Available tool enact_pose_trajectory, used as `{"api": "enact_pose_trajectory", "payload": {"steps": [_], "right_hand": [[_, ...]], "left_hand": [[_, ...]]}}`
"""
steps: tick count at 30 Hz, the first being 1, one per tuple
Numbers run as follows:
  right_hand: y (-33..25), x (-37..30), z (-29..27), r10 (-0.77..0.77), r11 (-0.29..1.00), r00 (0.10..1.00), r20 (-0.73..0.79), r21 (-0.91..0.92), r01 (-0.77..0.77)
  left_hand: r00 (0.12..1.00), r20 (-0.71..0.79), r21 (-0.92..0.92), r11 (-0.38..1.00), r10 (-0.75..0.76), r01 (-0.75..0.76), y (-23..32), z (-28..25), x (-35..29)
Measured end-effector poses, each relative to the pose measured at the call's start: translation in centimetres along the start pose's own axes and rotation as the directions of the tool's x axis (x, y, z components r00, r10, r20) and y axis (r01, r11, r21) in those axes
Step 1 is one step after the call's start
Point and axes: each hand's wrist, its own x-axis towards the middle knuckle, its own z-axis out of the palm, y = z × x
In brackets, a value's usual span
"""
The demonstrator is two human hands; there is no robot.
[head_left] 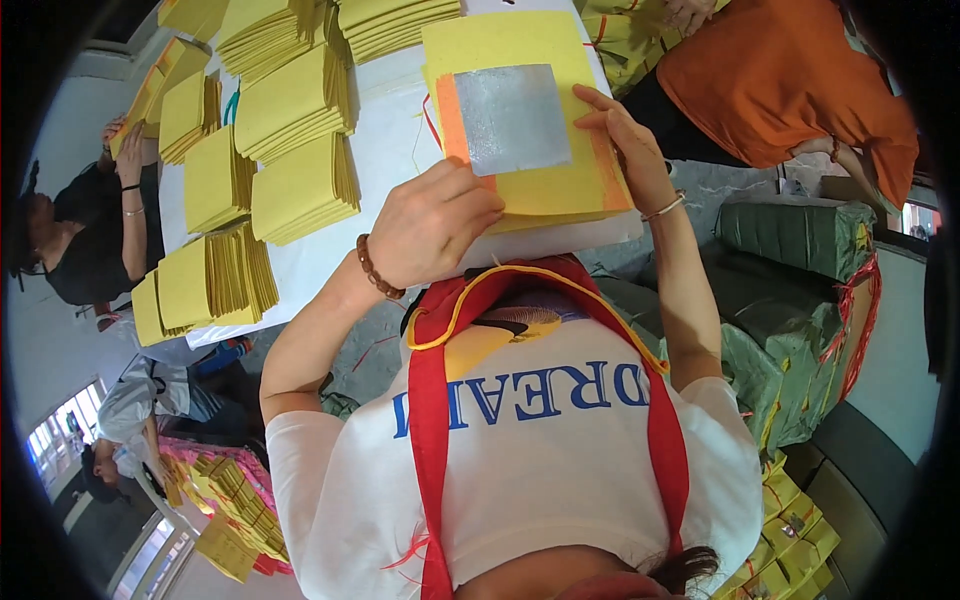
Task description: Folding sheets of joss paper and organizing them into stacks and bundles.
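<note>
A stack of yellow paper sheets [520,45] lies at the table's near edge. On its top sheet is a shiny silver square [515,118], with an orange strip [449,110] along its left side and another orange strip [607,165] near the sheet's right edge. My left hand [430,220] is closed at the near left corner of the top sheet, its fingers curled and their tips partly hidden. At the right edge rests my right hand [632,145], fingers apart and reaching over the paper; its thumb is not clearly visible.
Several folded yellow paper bundles [290,110] cover the white table [385,150] to the left and far side. A person in black [105,235] works at the left, another in orange [790,85] at the far right. Green wrapped bales [790,240] stand right.
</note>
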Motion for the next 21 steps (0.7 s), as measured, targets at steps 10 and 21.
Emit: {"api": "enact_pose_trajectory", "payload": {"steps": [10, 21], "right_hand": [[0.2, 0.0, 0.4, -0.037, 0.998, 0.999, -0.032, -0.052, 0.035], [0.2, 0.0, -0.4, -0.096, 0.975, 0.992, 0.082, -0.193, 0.111]], "left_hand": [[0.914, 0.191, -0.333, 0.852, -0.358, 0.403, -1.0, -0.7, 0.9], [0.819, 0.36, -0.591, 0.571, -0.446, 0.57, -2.7, -0.5, 0.9]]}}
